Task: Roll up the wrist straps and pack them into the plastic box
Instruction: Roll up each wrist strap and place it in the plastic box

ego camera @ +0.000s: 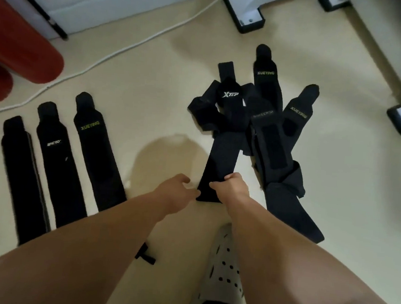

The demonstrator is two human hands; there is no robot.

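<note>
While the right hand (234, 190) pinches the near end of a black wrist strap (220, 158), the left hand (177, 193) hangs just beside that end, fingers loosely curled; contact is unclear. The strap runs across the floor (152, 76) into a tangled pile of straps (266, 128). Three more straps (49, 164) lie flat, side by side, towards the floor's left edge.

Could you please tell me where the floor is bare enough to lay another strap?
Bare floor lies between the flat XUEYING strap and the XTEP strap, and between the white cable and the pile. The pile itself is crowded.
</note>
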